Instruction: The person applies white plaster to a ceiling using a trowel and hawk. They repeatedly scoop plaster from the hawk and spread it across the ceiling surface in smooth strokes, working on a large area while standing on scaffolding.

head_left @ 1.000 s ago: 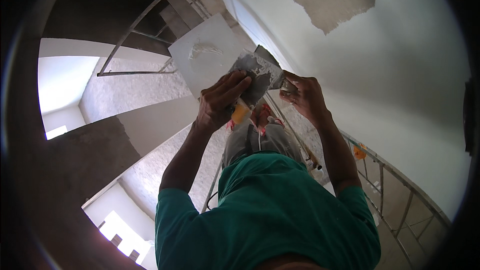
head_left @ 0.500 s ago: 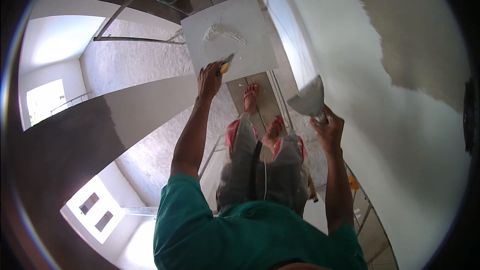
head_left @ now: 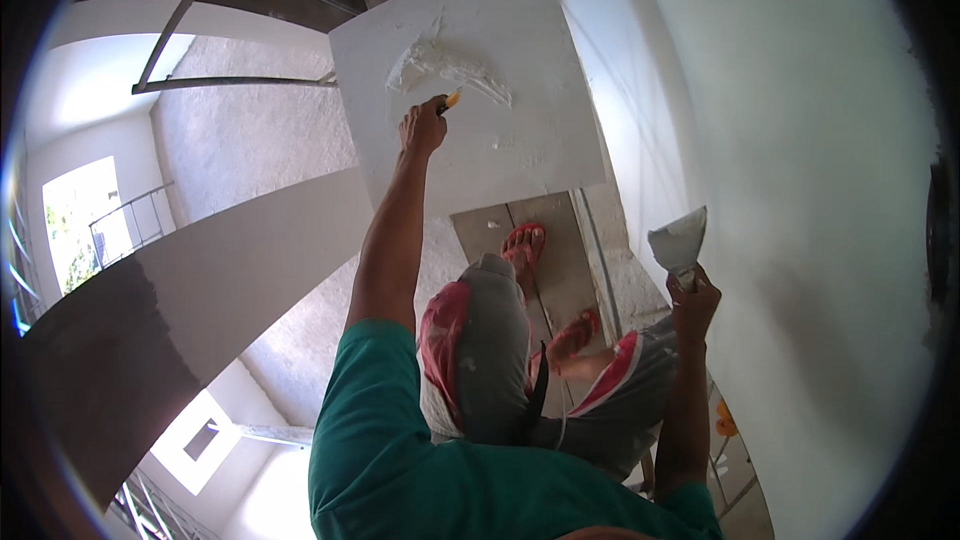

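Observation:
My left hand (head_left: 424, 126) is closed around a putty knife with a yellow-orange handle (head_left: 453, 99); its blade hardly shows against the board. It reaches over a large white board (head_left: 545, 140), at the near edge of a smeared heap of white putty (head_left: 425, 62). Off to the right, my right hand (head_left: 695, 300) grips the handle of a wide putty knife (head_left: 679, 240). That broad, putty-coated blade points up and away from me, beside the white wall (head_left: 800, 190).
Planks (head_left: 560, 215) lie under my sandalled feet, in front of the board. Metal scaffold bars (head_left: 190, 15) rise at the upper left. A pale beam (head_left: 280, 225) with a dark patch crosses the left side, above a floor far below.
My left hand has gone forward over the board to the putty. The right hand with the wide knife has moved right and nearer to me. My knees have bent and spread.

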A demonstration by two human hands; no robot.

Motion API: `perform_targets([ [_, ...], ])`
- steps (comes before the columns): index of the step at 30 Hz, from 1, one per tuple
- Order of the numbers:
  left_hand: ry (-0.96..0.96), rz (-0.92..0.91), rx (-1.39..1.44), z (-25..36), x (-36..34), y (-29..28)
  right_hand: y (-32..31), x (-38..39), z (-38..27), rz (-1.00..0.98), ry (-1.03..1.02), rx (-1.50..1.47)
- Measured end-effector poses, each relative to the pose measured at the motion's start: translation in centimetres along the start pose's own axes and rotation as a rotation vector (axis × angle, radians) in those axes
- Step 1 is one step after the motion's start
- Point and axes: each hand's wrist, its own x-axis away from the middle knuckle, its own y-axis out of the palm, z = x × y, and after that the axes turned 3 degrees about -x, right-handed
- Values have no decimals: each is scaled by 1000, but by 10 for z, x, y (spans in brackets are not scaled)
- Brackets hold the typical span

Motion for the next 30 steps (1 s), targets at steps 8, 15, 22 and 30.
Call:
perform_targets([
  [8, -250, 117, 71, 12, -107, 60, 29, -17, 55, 64, 215, 24],
  [15, -10, -10, -28, 48, -114, 77, 29, -21, 58, 100, 227, 38],
  [22, 351, -276, -244, 52, -35, 70, 18, -22, 55, 64, 100, 49],
  [30, 69, 255, 3, -42, -84, 106, 14, -18, 60, 17, 161, 78],
])
